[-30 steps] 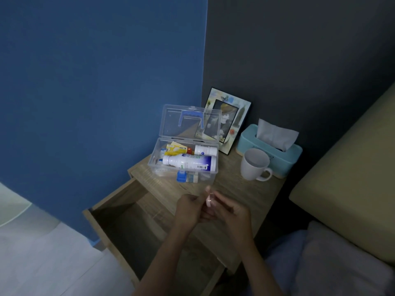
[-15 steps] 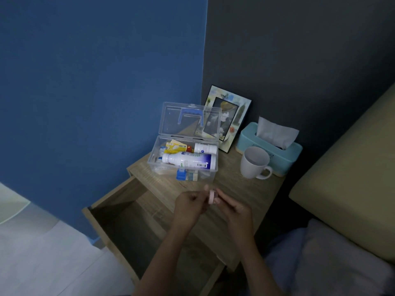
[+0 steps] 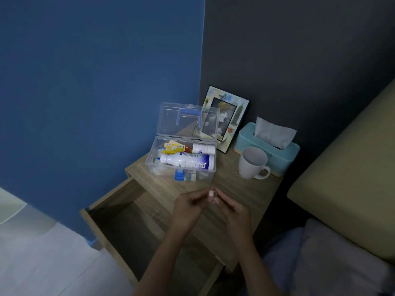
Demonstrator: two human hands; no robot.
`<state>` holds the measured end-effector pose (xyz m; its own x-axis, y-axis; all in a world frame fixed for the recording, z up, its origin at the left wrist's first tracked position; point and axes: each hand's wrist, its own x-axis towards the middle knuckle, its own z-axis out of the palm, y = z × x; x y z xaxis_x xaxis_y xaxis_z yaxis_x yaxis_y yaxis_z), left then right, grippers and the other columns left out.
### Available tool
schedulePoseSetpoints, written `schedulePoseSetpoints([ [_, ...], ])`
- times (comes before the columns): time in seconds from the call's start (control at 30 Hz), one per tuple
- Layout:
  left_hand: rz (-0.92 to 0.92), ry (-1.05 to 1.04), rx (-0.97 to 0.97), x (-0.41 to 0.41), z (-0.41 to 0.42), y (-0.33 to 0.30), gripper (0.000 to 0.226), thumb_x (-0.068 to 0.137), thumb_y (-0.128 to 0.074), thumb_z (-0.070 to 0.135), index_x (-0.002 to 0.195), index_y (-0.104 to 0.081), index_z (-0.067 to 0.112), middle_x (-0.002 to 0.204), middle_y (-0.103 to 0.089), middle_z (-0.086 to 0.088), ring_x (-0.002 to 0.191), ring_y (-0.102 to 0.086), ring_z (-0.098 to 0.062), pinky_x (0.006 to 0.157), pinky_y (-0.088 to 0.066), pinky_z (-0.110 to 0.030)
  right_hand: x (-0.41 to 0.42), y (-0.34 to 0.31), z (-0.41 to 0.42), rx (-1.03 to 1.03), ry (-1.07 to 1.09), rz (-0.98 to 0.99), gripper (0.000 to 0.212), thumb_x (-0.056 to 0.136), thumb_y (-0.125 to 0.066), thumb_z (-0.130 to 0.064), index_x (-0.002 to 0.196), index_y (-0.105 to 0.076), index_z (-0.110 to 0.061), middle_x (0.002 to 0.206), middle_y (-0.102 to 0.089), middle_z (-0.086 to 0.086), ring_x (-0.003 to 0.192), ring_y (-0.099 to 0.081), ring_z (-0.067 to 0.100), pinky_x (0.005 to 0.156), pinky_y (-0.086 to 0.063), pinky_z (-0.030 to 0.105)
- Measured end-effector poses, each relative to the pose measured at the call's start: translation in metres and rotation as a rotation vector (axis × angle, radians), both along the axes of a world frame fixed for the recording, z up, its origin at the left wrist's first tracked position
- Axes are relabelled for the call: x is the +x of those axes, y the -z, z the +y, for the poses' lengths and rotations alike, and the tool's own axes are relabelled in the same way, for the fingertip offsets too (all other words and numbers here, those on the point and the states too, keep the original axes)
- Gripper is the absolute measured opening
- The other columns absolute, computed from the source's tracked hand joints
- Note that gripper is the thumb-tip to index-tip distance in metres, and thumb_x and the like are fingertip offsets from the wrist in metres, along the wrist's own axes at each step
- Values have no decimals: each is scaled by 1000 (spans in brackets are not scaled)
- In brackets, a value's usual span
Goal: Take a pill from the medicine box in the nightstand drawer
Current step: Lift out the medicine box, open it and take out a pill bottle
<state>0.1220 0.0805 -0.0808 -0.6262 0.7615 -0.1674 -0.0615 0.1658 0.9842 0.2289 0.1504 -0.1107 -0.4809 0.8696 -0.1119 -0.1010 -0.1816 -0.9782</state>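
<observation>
Both hands (image 3: 210, 207) pinch a small pale item (image 3: 212, 194) before the box (image 3: 181, 165); I judge extraction next.

Both hands, left hand (image 3: 188, 207) and right hand (image 3: 236, 210), pinched a small pink item (image 3: 211, 194) above the surface (image 3: 245, 189); medicine box (image 3: 181, 159) lay open at 12 o'clock.

- The large white bottle (image 3: 188, 163) lying in the clear medicine box (image 3: 181, 146) bears blue capital letters near its neck; only "BE" can be made out, the rest is blurred.
- The same bottle carries a barcode on its white label, its digits too small to read.
- The smaller white bottle (image 3: 203, 149) behind it shows a round blue mark, not legible.
- The yellow packet (image 3: 173, 147) has print too blurred to read.
</observation>
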Motion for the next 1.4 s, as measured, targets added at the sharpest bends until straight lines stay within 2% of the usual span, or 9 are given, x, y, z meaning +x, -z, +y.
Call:
schedulePoseSetpoints([
  [0.13, 10, -26, 20, 1, -1, -1, 13, 83, -70, 23, 93, -78, 25, 85, -77, 8, 81, -68, 4, 80, -52, -24, 0, -1, 0, 4, -27, 4, 28, 86, -65, -2, 109, -71, -16, 96, -77, -13, 96, -70, 1, 76, -50, 8],
  [0.3, -30, -11, 2, -1, -1, 1, 30, 85, -68, 24, 112, -71, 13, 110, -73, -2, 108, -65, -8, 100, -48, -30, -2, -4, -1, 18, -22, 1, 28, 85, -65, -2, 107, -71, -19, 92, -76, -19, 92, -68, -6, 75, -49, 5],
  [0.47, 11, -30, -11, 0, -2, -1, 16, 88, -64, 31, 94, -77, 26, 86, -77, 8, 87, -70, -2, 81, -55, -24, -1, -6, -2, 16, -25, 0, 28, 85, -66, -3, 105, -72, -22, 93, -76, -18, 94, -69, -3, 76, -50, 7],
  [0.6, -14, 1, 16, -3, -3, -2, 32, 83, -70, 18, 115, -69, 13, 111, -72, 1, 102, -65, -1, 96, -49, -23, -1, -9, -2, 48, -6, -6, 31, 84, -67, -4, 96, -74, -31, 94, -76, -18, 94, -69, -4, 76, -49, 6],
  [0.67, 5, 33, 45, -2, -4, -3, 30, 82, -70, 10, 111, -71, 11, 107, -74, -1, 100, -67, -4, 95, -51, -28, -1, -10, -2, 57, -2, -8, 32, 84, -67, -3, 97, -74, -31, 97, -76, -15, 96, -69, -1, 78, -50, 8],
  [0.87, 88, 8, -12, -4, -4, -6, 16, 88, -64, 28, 97, -77, 24, 84, -77, 8, 79, -68, -1, 82, -55, -32, 1, -7, -1, 6, -8, 18, 33, 84, -68, -4, 110, -69, -24, 102, -76, -5, 97, -70, 4, 84, -52, 14],
  [0.97, 2, 29, 1, -3, -5, -7, 14, 86, -67, 23, 92, -76, 32, 82, -77, 5, 81, -68, -9, 78, -57, -33, 0, -8, 0, 19, -32, 17, 35, 84, -65, 1, 113, -65, -19, 90, -76, -15, 90, -69, -3, 76, -51, 8],
  [1.13, -132, 0, 13, -4, -4, -7, 23, 86, -67, 11, 108, -71, 10, 91, -74, -7, 79, -69, -8, 68, -56, -20, 3, -4, 2, 1, -78, 38, 31, 85, -65, 0, 104, -71, -23, 92, -76, -17, 93, -69, -2, 75, -51, 8],
  [1.4, -180, 47, 42, -6, -4, -7, 22, 86, -64, 4, 107, -70, 7, 68, -74, 12, 66, -67, 5, 59, -53, -12, 9, 4, 10, -9, -119, 10, 37, 78, -71, 3, 113, -67, -11, 98, -77, -5, 93, -72, 8, 74, -53, 16],
])
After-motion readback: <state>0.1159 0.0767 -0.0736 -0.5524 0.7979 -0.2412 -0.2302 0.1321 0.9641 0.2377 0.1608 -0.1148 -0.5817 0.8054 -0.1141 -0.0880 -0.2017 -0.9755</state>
